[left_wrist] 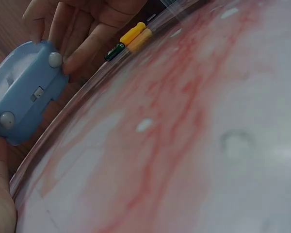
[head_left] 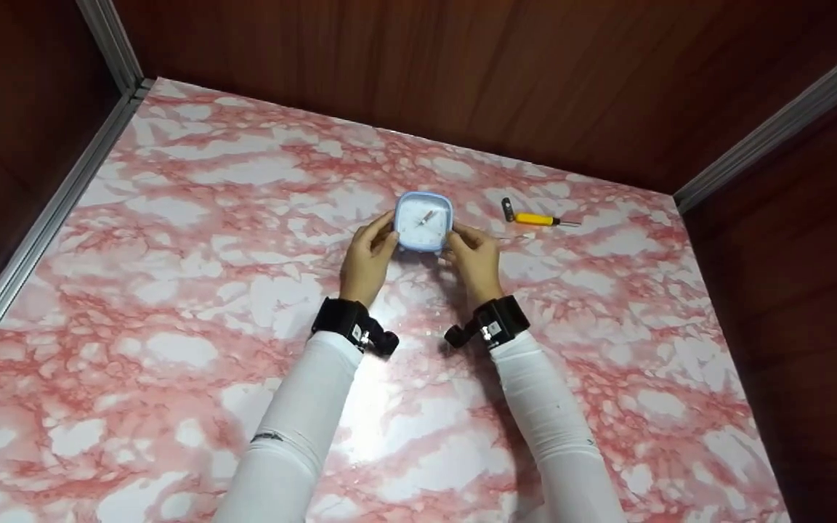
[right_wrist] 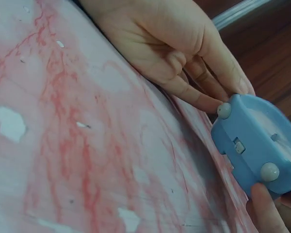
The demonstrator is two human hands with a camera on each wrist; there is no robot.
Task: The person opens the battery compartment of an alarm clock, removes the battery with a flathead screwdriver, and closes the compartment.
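A light blue square alarm clock (head_left: 423, 222) is held up between both hands, its white dial facing the head camera. My left hand (head_left: 368, 263) grips its left side, and my right hand (head_left: 478, 263) grips the right side with thumb and fingers. From below, the right wrist view shows two round white feet and a small switch on the underside of the clock (right_wrist: 247, 145). In the left wrist view the clock (left_wrist: 31, 92) appears raised off the table. Its back is hidden in every view.
To the right of the hands lie a yellow-handled screwdriver (head_left: 535, 219) and a small dark cylinder (head_left: 508, 210) that looks like a battery. A small pale piece (head_left: 528, 235) lies near them. Dark wood panels (head_left: 404, 65) border the red-and-white marbled table (head_left: 208, 290).
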